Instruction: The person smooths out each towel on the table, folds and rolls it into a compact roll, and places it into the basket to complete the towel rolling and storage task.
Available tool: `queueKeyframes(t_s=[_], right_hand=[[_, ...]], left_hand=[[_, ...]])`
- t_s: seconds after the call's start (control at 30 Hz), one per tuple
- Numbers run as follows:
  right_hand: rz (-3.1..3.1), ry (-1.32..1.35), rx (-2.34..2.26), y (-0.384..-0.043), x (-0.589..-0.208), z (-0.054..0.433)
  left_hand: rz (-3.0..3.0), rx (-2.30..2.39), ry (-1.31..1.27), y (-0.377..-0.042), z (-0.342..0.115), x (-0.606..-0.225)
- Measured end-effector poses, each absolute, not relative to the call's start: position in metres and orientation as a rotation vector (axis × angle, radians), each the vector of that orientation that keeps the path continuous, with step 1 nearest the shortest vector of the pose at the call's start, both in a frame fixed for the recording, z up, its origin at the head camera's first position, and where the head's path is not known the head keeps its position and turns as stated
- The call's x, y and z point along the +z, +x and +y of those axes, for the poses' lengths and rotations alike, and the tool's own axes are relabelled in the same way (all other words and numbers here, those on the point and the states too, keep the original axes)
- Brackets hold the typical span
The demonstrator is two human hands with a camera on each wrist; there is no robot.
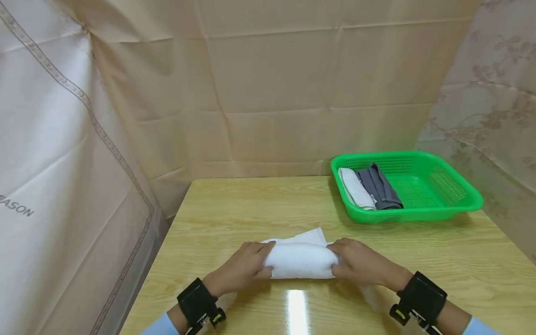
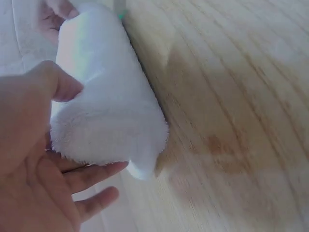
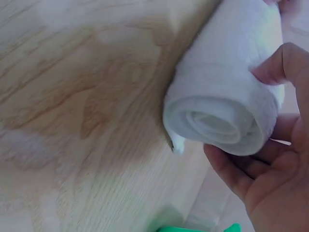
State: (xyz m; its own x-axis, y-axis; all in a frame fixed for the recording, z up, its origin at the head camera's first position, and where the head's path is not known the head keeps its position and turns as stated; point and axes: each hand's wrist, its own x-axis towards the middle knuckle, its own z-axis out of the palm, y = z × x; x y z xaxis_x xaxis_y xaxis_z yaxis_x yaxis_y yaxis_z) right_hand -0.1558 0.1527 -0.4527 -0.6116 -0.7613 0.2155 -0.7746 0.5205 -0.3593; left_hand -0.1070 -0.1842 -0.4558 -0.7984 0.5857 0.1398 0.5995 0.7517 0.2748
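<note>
A white towel (image 1: pixel 300 260), rolled into a thick cylinder, lies crosswise near the middle of the table, a loose flap sticking out behind it. My left hand (image 1: pixel 247 264) grips its left end, thumb on the near side and fingers over the far side. At the opposite end my right hand (image 1: pixel 360 263) holds the roll the same way. Spiral layers show at the end of the towel (image 3: pixel 212 121) in the right wrist view. In the left wrist view the thumb presses the fuzzy towel (image 2: pixel 106 96) and fingertips reach under its end.
A green plastic basket (image 1: pixel 423 214) stands at the table's back right. Inside it, on the left, a folded white cloth (image 1: pixel 357 188) lies beside a folded dark grey cloth (image 1: pixel 378 187). Beige fabric (image 1: pixel 272 93) hangs behind the wooden table (image 1: pixel 234 204).
</note>
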Motion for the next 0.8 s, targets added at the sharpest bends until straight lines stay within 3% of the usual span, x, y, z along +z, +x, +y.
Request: queueKeyframes(t_s=[0.37, 0.8], right_hand=[[-2.816, 1.479, 0.925, -0.169, -0.446, 0.152], [-2.679, 1.155, 0.298, -0.122, -0.485, 0.130]], left_hand=[[-2.934, -0.202, -0.859, -0.099, -0.179, -0.474], [-2.854, -0.206, -0.857, -0.111, -0.178, -0.481]])
